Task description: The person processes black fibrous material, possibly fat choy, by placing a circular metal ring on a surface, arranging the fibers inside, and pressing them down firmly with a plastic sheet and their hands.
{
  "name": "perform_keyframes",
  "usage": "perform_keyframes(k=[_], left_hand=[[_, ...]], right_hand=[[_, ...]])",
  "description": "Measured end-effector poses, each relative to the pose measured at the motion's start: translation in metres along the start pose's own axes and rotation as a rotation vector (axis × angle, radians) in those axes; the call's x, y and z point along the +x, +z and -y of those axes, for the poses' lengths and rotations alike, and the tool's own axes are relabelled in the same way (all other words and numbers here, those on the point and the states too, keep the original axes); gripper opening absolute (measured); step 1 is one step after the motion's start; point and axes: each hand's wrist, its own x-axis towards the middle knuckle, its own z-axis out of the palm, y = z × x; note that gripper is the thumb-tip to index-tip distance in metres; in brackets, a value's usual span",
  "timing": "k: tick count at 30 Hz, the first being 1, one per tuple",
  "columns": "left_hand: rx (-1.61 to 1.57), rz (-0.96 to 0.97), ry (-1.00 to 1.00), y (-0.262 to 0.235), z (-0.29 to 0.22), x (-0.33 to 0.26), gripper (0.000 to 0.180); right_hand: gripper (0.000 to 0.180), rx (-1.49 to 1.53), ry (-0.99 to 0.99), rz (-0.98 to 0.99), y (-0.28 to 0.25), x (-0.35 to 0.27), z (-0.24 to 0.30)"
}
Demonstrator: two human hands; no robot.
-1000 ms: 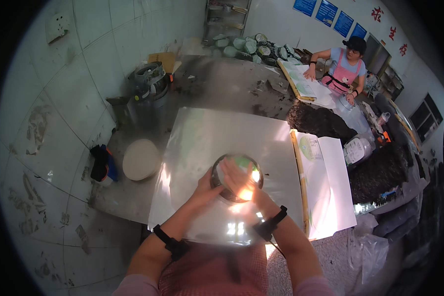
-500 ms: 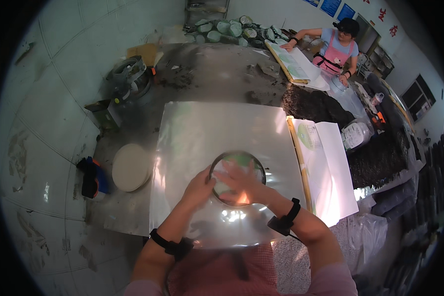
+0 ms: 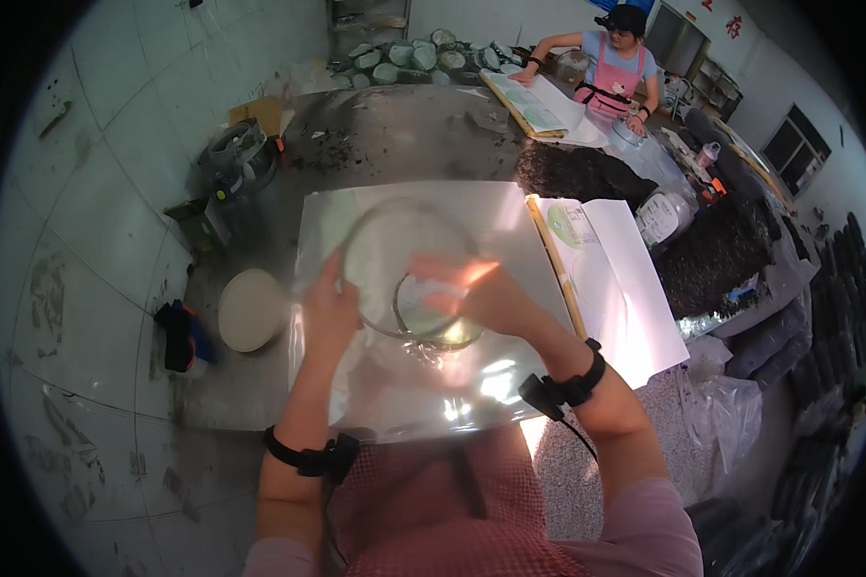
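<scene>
Left hand (image 3: pixel 330 306) holds the ring (image 3: pixel 409 200) at left; right hand (image 3: pixel 484 294), seemingly spread, crosses its lower right.

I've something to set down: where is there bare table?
Mid-table, the grey tabletop between the shiny sheet and the green rounds looks mostly bare, flanked by dark crumbs. Crowded: the right, with white paper and black material; the sheet, under left hand, ring and right hand.

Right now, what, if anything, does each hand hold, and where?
Left hand holds a thin ring by its left rim. Whether the blurred right hand grips anything cannot be told.
</scene>
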Motion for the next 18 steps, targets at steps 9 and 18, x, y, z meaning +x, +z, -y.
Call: perform_keyframes(k=[9,18], left_hand=[[-0.321,-0.514,-0.32,0.062,0.128,0.04,0.054],[-0.205,0.067,-0.176,0.092,0.098,-0.002,0.044]], right_hand=[[0.048,0.67,0.1,-0.699,0.117,-0.054,-0.094],[0.09,-0.626,0.095,-0.533,0.144,-0.119,-0.115]])
